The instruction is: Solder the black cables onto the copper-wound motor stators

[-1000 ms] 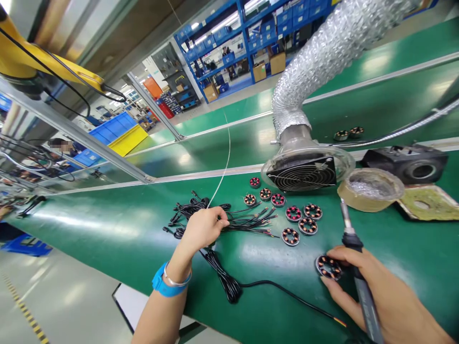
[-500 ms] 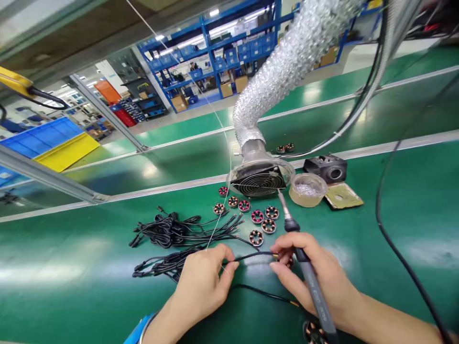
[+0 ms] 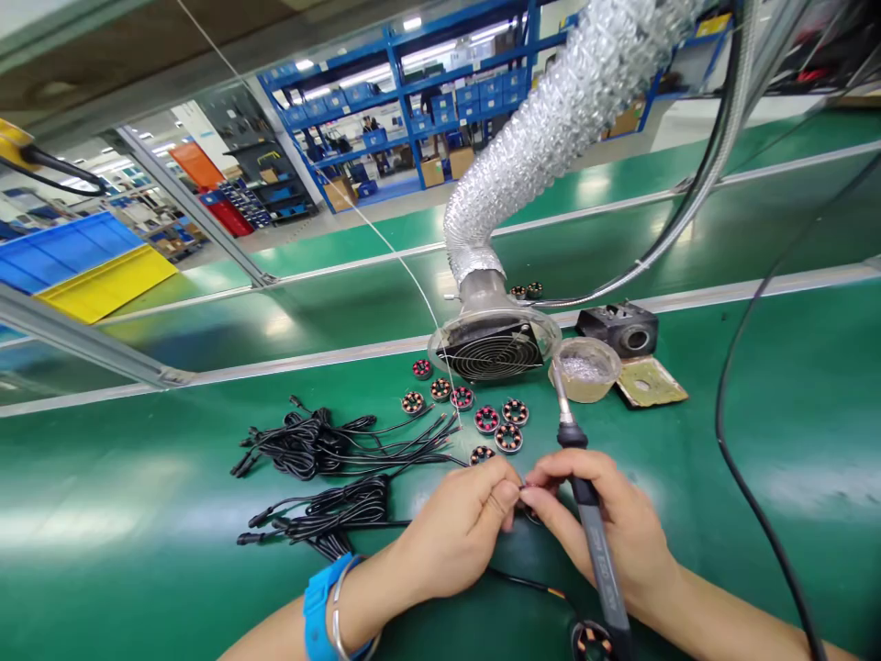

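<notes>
Left hand (image 3: 474, 519): thumb and forefinger pinched on a black cable (image 3: 394, 525) entering from the left; cable tip hidden.
Right hand (image 3: 609, 519): curled around the soldering iron (image 3: 597, 542); thumb and forefinger at the held ring (image 3: 532, 516).
Soldering iron: dark grey handle, metal shaft, tilted, pointing far.
Held ring: between both hands, mostly covered by fingers.
Near ring: copper-coloured coils (image 3: 587, 633), partly behind the handle.
Loose rings (image 3: 508, 447): round, open-centred, coils copper or red; grouped beyond the hands.
Cable bundles (image 3: 309, 445): black, looped, left of the hands.
Fan (image 3: 492, 355): far side, dark, beneath a silver hose (image 3: 529, 147).
Tub (image 3: 586, 389): right of the fan.
</notes>
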{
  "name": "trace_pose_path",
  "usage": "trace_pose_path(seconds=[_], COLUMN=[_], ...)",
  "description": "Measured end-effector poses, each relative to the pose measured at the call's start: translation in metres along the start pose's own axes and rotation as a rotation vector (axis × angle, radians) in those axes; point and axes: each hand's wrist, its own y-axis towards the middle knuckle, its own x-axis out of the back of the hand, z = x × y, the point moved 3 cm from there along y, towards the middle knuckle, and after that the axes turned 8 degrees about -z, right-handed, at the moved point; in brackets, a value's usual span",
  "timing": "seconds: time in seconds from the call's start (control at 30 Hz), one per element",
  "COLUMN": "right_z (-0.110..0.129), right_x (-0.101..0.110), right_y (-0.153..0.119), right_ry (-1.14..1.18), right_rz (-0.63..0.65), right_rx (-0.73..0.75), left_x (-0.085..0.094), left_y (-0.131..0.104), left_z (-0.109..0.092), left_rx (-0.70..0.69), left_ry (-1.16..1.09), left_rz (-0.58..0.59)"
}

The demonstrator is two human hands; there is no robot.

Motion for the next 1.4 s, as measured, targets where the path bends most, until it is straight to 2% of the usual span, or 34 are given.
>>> trace_pose_path(seconds=[0.23, 0.4, 0.5, 0.6, 0.7, 0.8, 0.87, 0.97, 1.07, 1.17, 1.3, 1.4], right_z=[0.002, 0.003, 0.003, 0.005, 0.008, 0.009, 0.007, -0.001, -0.006, -0.008, -0.011, -0.012], right_x=[-0.004, -0.01, -0.012, -0.012, -0.01, -0.01, -0.009, -0.001, 0.003, 0.003, -0.001, -0.003], right_y=[-0.003, -0.01, -0.013, -0.012, -0.006, -0.002, 0.001, 0.006, 0.009, 0.007, 0.002, 0.001], right_ry=[-0.015, -0.012, -0.019, -0.026, -0.02, 0.0, -0.023, -0.077, -0.064, -0.06, -0.062, -0.065], right_rz=[0.017, 0.014, 0.032, 0.061, 0.08, 0.196, 0.249, 0.193, 0.212, 0.247, 0.213, 0.211], right_rx=[-0.121, -0.143, -0.1, 0.028, 0.158, 0.246, 0.261, 0.155, 0.061, 0.081, 0.107, 0.101], left_x=[-0.022, -0.029, -0.026, -0.019, -0.016, -0.017, -0.016, -0.011, -0.006, -0.007, -0.015, -0.019], left_y=[-0.001, 0.001, 0.001, 0.0, -0.002, -0.005, -0.006, -0.005, -0.003, -0.001, -0.001, 0.0], left_z=[0.029, 0.036, 0.037, 0.035, 0.03, 0.025, 0.022, 0.019, 0.02, 0.024, 0.03, 0.034], left_rx=[0.228, 0.348, 0.337, 0.229, 0.172, 0.133, 0.119, 0.117, 0.14, 0.187, 0.264, 0.311], left_ry=[-0.535, -0.734, -0.666, -0.375, -0.13, -0.056, -0.006, 0.091, 0.057, -0.089, -0.352, -0.445], left_rz=[-0.057, -0.048, -0.064, -0.092, -0.03, 0.011, 0.011, -0.016, -0.013, 0.018, 0.063, 0.029])
